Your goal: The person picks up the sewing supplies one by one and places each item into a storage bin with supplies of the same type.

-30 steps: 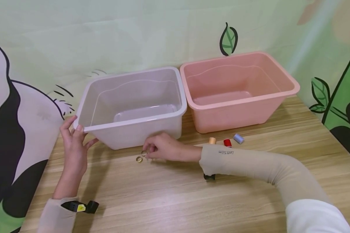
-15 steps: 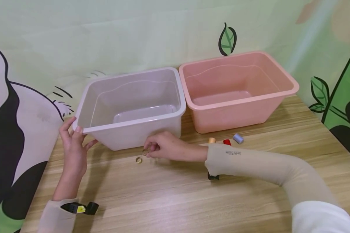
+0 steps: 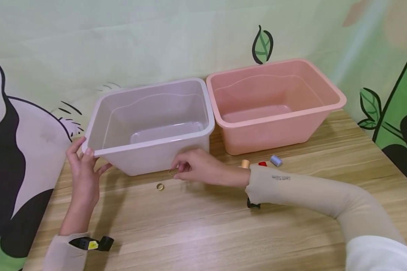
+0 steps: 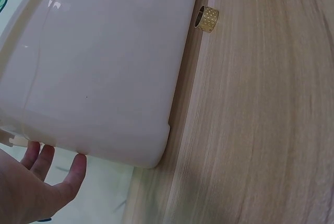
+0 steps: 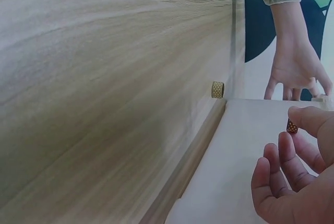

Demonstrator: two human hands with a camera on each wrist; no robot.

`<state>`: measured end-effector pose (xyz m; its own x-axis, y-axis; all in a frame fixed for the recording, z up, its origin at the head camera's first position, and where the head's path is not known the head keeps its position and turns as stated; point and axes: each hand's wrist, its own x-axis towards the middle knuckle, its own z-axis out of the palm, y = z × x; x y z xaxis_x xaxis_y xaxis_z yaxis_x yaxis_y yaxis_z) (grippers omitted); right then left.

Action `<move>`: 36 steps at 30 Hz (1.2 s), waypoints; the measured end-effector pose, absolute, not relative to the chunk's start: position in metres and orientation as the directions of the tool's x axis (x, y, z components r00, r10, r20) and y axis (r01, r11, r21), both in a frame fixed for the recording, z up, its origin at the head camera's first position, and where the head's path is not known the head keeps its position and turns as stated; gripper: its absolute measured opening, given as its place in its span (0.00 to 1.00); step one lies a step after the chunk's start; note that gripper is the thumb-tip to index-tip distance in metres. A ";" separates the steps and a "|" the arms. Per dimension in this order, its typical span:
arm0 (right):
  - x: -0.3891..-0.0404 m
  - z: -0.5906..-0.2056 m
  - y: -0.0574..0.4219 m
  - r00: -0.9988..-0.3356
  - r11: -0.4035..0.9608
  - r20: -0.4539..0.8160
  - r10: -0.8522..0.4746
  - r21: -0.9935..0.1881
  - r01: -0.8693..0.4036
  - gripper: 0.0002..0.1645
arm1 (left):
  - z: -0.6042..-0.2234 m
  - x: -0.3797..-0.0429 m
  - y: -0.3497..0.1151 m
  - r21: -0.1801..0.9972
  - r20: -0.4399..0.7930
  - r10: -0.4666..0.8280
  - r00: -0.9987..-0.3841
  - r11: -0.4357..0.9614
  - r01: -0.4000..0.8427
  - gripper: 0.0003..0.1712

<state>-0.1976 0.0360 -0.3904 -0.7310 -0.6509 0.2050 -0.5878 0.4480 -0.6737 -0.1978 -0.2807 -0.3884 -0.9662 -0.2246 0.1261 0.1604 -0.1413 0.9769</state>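
Pinched ring, loose ring

Head view first. The right hand has the pinched ring between thumb and index finger, right in front of the near wall of the grey bin. Can't really tell how far off the desk it is. The loose ring sits on the desk, a bit to the left and nearer. Over on the left, the left hand is holding the near left corner of the grey bin's rim. The pink bin is just to the right, with the two rims so close I can't say if they touch. On the near side of the pink bin there's a little row, left to right: peach spool, red spool, blue spool. The beige sleeve on the right arm covers part of the red one. Printed backdrop at the far side.

Left wrist view: fingertips are up against the left end of the grey bin, and the loose ring is on the wood near its base, dotted all over.

Right wrist view: same pinch, with the other fingers loosely bent. The pinched ring looks dotted too.
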 end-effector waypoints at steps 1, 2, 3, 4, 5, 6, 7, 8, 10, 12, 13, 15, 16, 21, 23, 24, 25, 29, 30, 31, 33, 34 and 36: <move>-0.197 -0.390 0.037 -0.731 0.448 0.212 -0.649 -0.669 -0.592 0.10 | -0.388 -0.198 -0.281 0.977 0.126 -0.225 -0.966 -0.139 0.159 0.28; -0.197 -0.389 0.037 -0.731 0.450 0.219 -0.647 -0.663 -0.598 0.09 | -0.388 -0.198 -0.281 0.977 0.123 -0.226 -0.966 -0.141 0.158 0.28; -0.198 -0.388 0.038 -0.728 0.452 0.228 -0.646 -0.655 -0.606 0.09 | -0.388 -0.198 -0.281 0.978 0.122 -0.226 -0.966 -0.141 0.157 0.28; -0.198 -0.388 0.039 -0.728 0.453 0.233 -0.645 -0.650 -0.610 0.09 | -0.388 -0.197 -0.281 0.978 0.123 -0.225 -0.967 -0.137 0.156 0.28; -0.198 -0.387 0.039 -0.727 0.455 0.238 -0.644 -0.645 -0.614 0.09 | -0.388 -0.197 -0.281 0.978 0.124 -0.225 -0.967 -0.136 0.157 0.28; -0.198 -0.386 0.039 -0.725 0.454 0.241 -0.645 -0.643 -0.617 0.09 | -0.388 -0.197 -0.281 0.978 0.122 -0.226 -0.966 -0.139 0.157 0.28; -0.198 -0.386 0.040 -0.724 0.455 0.241 -0.646 -0.640 -0.619 0.09 | -0.388 -0.197 -0.281 0.978 0.122 -0.226 -0.966 -0.141 0.156 0.28; -0.198 -0.385 0.040 -0.724 0.457 0.239 -0.647 -0.638 -0.620 0.09 | -0.388 -0.197 -0.281 0.977 0.122 -0.227 -0.966 -0.141 0.157 0.28; -0.198 -0.383 0.041 -0.728 0.457 0.228 -0.646 -0.648 -0.609 0.09 | -0.388 -0.197 -0.282 0.977 0.123 -0.228 -0.966 -0.142 0.158 0.28; -0.198 -0.382 0.042 -0.734 0.461 0.218 -0.643 -0.655 -0.599 0.09 | -0.388 -0.197 -0.282 0.976 0.121 -0.227 -0.966 -0.148 0.158 0.28; -0.198 -0.382 0.042 -0.738 0.465 0.213 -0.641 -0.657 -0.594 0.09 | -0.388 -0.197 -0.281 0.976 0.121 -0.225 -0.967 -0.152 0.157 0.28; -0.199 -0.381 0.043 -0.743 0.467 0.209 -0.636 -0.662 -0.586 0.09 | -0.388 -0.197 -0.281 0.975 0.126 -0.223 -0.967 -0.150 0.162 0.28; -0.199 -0.380 0.044 -0.743 0.469 0.210 -0.636 -0.659 -0.587 0.09 | -0.388 -0.197 -0.281 0.975 0.130 -0.221 -0.967 -0.146 0.165 0.28; -0.199 -0.379 0.046 -0.742 0.475 0.216 -0.635 -0.648 -0.595 0.09 | -0.391 -0.197 -0.280 0.973 0.156 -0.217 -0.964 -0.135 0.188 0.28; -0.199 -0.379 0.046 -0.742 0.478 0.218 -0.634 -0.643 -0.598 0.09 | -0.391 -0.197 -0.280 0.972 0.159 -0.214 -0.964 -0.134 0.191 0.28; -0.199 -0.379 0.046 -0.742 0.479 0.219 -0.634 -0.642 -0.599 0.08 | -0.391 -0.197 -0.281 0.972 0.161 -0.214 -0.964 -0.134 0.192 0.28; -0.199 -0.379 0.047 -0.741 0.479 0.219 -0.634 -0.642 -0.599 0.08 | -0.391 -0.197 -0.281 0.972 0.161 -0.213 -0.964 -0.134 0.192 0.27; -0.198 -0.378 0.047 -0.741 0.483 0.218 -0.635 -0.636 -0.602 0.08 | -0.391 -0.198 -0.281 0.973 0.156 -0.213 -0.965 -0.133 0.187 0.27; -0.198 -0.377 0.048 -0.742 0.485 0.217 -0.635 -0.635 -0.601 0.08 | -0.391 -0.198 -0.281 0.974 0.154 -0.213 -0.965 -0.132 0.185 0.27; -0.198 -0.377 0.048 -0.742 0.488 0.217 -0.634 -0.633 -0.602 0.08 | -0.391 -0.198 -0.281 0.975 0.153 -0.213 -0.965 -0.129 0.183 0.27; -0.197 -0.375 0.048 -0.743 0.492 0.219 -0.632 -0.628 -0.603 0.09 | -0.391 -0.198 -0.281 0.976 0.152 -0.213 -0.965 -0.125 0.181 0.27; -0.197 -0.375 0.049 -0.743 0.494 0.219 -0.632 -0.625 -0.605 0.09 | -0.391 -0.198 -0.281 0.976 0.151 -0.213 -0.965 -0.122 0.180 0.27; -0.196 -0.373 0.049 -0.741 0.497 0.223 -0.633 -0.617 -0.610 0.09 | -0.391 -0.198 -0.281 0.977 0.151 -0.213 -0.965 -0.119 0.179 0.27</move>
<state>-0.1962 0.0494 -0.3731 -0.7409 -0.6333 0.2234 -0.6105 0.4965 -0.6171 -0.1977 -0.2812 -0.3908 -0.9653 -0.2131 0.1507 0.1787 -0.1186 0.9767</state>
